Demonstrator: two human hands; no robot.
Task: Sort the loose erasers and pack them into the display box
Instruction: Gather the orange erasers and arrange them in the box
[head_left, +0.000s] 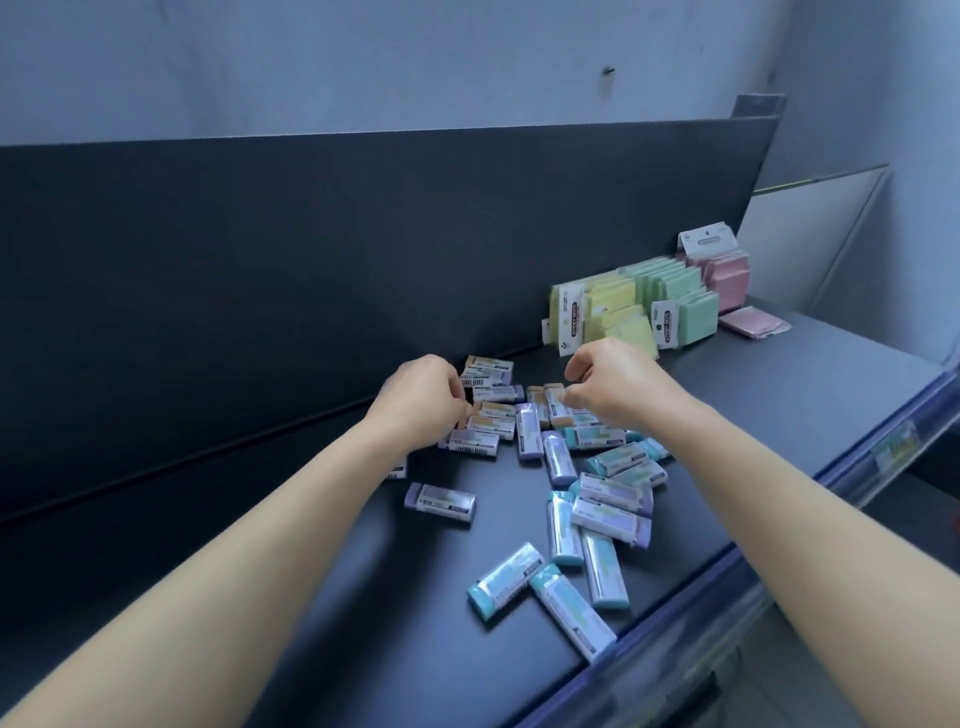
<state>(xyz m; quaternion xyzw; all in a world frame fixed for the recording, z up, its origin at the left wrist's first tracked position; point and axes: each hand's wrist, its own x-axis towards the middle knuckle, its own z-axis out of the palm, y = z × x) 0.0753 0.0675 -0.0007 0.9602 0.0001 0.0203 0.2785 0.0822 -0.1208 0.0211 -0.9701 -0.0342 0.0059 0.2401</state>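
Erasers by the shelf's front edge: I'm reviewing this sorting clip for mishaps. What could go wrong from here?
1. Some teal erasers lie right at the front edge of the shelf, near the right forearm; a sweep of that arm could knock them off.
2. The sticky note packs stand on edge just behind the right hand; a bump might topple them into the pile.
3. No display box is in view, so sorted groups may get mixed again.

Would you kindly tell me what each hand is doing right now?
Left hand: fingers curled among the tan erasers; grip cannot be told.
Right hand: fingers curled, thumb at a tan eraser; grip cannot be told.
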